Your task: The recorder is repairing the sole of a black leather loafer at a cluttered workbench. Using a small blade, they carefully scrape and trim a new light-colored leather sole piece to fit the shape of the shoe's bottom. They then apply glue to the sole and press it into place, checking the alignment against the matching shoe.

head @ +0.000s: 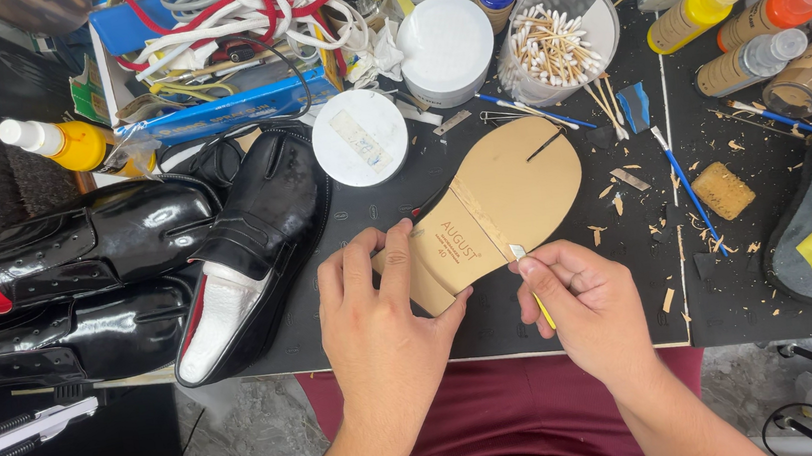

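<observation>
The tan sole (504, 203) is looking matt, like smooth leather — the black shoes (130, 277) are shining glossy, like patent leather.

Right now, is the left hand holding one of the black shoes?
No, the left hand presses on the tan sole, while the black shoes lie apart to its left on the table.

sole (508, 197) mid-desk (577, 321), near front edge; 3 shoes (130, 277) at left edge; swab cup (559, 39) behind sole; bottles (757, 30) in back right corner.
</observation>
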